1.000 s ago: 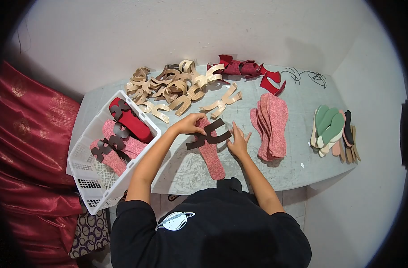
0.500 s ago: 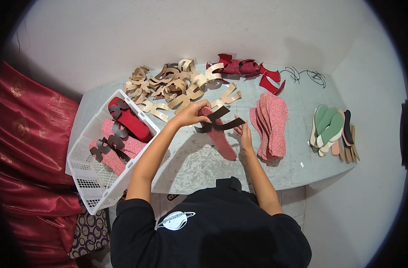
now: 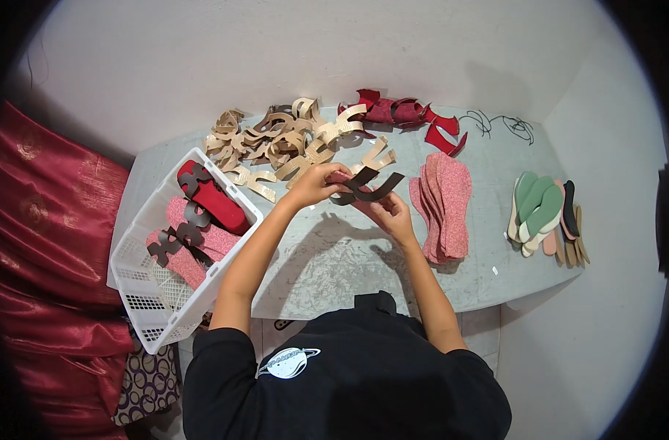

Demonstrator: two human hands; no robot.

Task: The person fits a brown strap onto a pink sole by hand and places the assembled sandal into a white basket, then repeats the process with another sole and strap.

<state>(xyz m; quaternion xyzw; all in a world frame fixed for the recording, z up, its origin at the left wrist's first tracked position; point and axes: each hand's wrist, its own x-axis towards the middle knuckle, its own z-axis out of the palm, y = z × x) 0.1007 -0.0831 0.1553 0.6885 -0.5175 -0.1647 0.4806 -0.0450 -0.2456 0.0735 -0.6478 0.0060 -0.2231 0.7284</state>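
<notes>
A pink shoe sole (image 3: 366, 210) is held up over the table between my two hands, seen nearly edge-on. A dark brown strap (image 3: 382, 192) with forked ends lies across it, its free ends sticking up and to the right. My left hand (image 3: 316, 185) is closed around the far left end of the sole, beside the strap. Closed on the sole's nearer end, my right hand (image 3: 394, 218) has its fingers just under the strap. Part of the sole is hidden by the strap and fingers.
A white plastic basket (image 3: 149, 334) at left holds pink and red soles with dark straps. Gold strap pieces (image 3: 283, 143) are heaped behind my hands, beside red pieces (image 3: 397, 110). Stacked pink soles (image 3: 446, 209) stand right; green and cream soles (image 3: 541, 205) lie farther right, below black cord (image 3: 521, 128).
The sole has tipped from hanging lengthwise toward me to nearly edge-on. My right hand has moved slightly left and closed on its nearer end. The strap has turned with it.
</notes>
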